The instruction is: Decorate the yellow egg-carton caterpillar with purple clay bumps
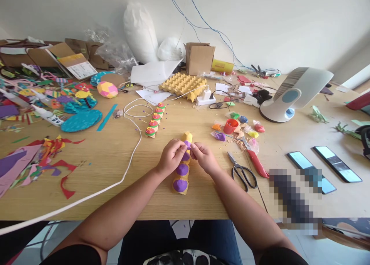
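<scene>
In front of me a strip cut from a yellow egg carton (181, 177) lies lengthwise on the table. Purple clay (182, 169) covers several of its bumps; the farthest bump is bare yellow. My left hand (172, 156) is closed, thumb and fingertips pinched at the left side of the purple piece on the second bump from the far end. From the right, my right hand (204, 157) pinches at the same piece, its other fingers curled in. Fingertips partly hide that bump. Beyond my left hand stands a finished-looking carton strip (154, 120) with red and green clay bumps.
Scissors (242, 170) and a red-handled knife (256, 161) lie right of my hands, near bagged clay (219, 136) and a red cup (231, 126). Two phones (337, 163) and a fan (295, 95) are farther right. A white cable (127, 168) crosses the left; paper scraps (54, 157) lie there.
</scene>
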The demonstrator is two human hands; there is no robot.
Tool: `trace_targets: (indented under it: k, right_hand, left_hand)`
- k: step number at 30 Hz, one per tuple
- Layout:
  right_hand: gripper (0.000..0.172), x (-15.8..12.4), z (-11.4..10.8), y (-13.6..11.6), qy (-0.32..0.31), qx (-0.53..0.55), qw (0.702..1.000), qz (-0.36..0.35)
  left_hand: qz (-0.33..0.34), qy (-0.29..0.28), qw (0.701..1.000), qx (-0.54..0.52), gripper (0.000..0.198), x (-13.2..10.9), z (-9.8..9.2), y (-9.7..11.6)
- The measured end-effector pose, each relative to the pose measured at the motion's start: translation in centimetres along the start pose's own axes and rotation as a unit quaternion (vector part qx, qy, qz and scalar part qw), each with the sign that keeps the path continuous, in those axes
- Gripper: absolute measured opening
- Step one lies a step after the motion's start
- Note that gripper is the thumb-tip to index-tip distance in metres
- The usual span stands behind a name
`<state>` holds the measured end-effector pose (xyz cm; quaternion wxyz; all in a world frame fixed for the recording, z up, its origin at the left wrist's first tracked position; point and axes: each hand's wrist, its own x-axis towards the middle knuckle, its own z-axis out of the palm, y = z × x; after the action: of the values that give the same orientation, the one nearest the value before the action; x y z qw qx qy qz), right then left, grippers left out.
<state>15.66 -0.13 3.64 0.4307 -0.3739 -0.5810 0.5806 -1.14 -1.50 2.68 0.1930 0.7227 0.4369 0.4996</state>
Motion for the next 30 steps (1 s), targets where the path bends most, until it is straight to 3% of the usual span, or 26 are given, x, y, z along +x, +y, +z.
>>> trace_targets:
  k: [7,16,26,30]
  right_hand:
    - [0.059,0.0,0.0,0.2,-0.005,0.000,1.000,0.011]
    - [0.041,0.6,-0.8,0.5,0.025,0.032,0.999,0.011]
    - [0.043,0.5,-0.9,0.2,-0.029,0.103,0.994,0.027]
    - [0.044,0.4,-0.8,0.3,-0.010,0.085,0.996,0.032]
  left_hand:
    - [-0.004,-0.019,1.000,-0.010,0.040,0.1,-0.1,0.3]
    - [0.007,0.022,1.000,0.014,0.012,-0.1,0.3,-0.8]
    - [0.034,0.041,0.998,0.016,0.006,0.0,0.3,-0.8]
    - [0.038,0.032,0.999,0.014,0.011,0.0,0.2,-0.8]
